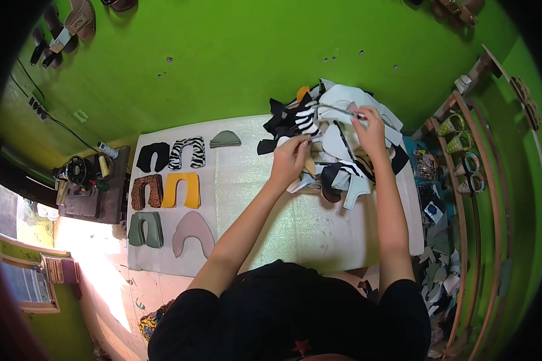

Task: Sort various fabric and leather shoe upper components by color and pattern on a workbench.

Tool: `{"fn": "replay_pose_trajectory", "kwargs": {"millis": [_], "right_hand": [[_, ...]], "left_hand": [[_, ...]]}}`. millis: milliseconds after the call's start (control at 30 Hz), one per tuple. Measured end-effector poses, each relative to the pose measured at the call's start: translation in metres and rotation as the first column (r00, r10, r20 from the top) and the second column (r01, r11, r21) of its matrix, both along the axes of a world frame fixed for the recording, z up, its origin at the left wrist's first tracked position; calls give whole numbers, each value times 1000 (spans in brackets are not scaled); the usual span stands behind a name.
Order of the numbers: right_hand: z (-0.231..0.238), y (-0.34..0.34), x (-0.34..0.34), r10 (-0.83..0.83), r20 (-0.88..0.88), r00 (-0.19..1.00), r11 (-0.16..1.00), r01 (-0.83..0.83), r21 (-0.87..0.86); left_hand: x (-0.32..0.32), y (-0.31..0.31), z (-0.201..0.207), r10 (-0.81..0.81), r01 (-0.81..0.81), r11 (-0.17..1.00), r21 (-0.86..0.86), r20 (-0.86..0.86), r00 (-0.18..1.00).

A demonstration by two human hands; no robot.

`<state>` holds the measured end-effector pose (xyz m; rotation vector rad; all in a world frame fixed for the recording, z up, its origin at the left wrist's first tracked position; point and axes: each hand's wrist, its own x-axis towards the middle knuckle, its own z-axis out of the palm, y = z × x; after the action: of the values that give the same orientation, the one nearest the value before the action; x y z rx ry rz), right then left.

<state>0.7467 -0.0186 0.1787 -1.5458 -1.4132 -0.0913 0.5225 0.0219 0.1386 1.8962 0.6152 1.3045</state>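
A heap of cut shoe-material pieces in white, black, zebra print and orange lies at the far right of the white table. At its left edge, my left hand is closed, fingertips pressed together just below a zebra-striped piece. What those fingers pinch is hidden. My right hand is over the heap's upper right, with thumb and fingers pinched on the end of a thin, dark-edged piece. That piece stretches leftward from the fingers, seen nearly edge-on.
Sorted stacks lie on the table's left: black, zebra, leopard, yellow, green, pink and a grey-green half-round. A sewing machine stands left; a wooden rack with shoes stands right.
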Motion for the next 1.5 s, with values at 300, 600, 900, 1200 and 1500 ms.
{"fn": "replay_pose_trajectory", "kwargs": {"millis": [300, 600, 900, 1200, 1500], "right_hand": [[-36, -103, 4, -261, -32, 965, 748, 181, -639], [-39, -100, 19, -403, -105, 909, 880, 354, -316], [-22, -96, 37, -207, -647, 734, 966, 47, -255], [-53, -128, 28, -199, 78, 977, 779, 206, -592], [-45, -108, 66, -64, -192, 979, 958, 7, -286]], "left_hand": [[-32, -45, -53, 31, -54, 958, -283, -84, 996], [-35, -33, -62, -33, -32, 880, -473, -129, 991], [-32, -23, -71, -20, -58, 836, -545, -136, 991], [-27, -24, -59, -54, 66, 640, -766, 41, 998], [-24, -21, -52, -80, 126, 590, -798, 98, 992]]}}
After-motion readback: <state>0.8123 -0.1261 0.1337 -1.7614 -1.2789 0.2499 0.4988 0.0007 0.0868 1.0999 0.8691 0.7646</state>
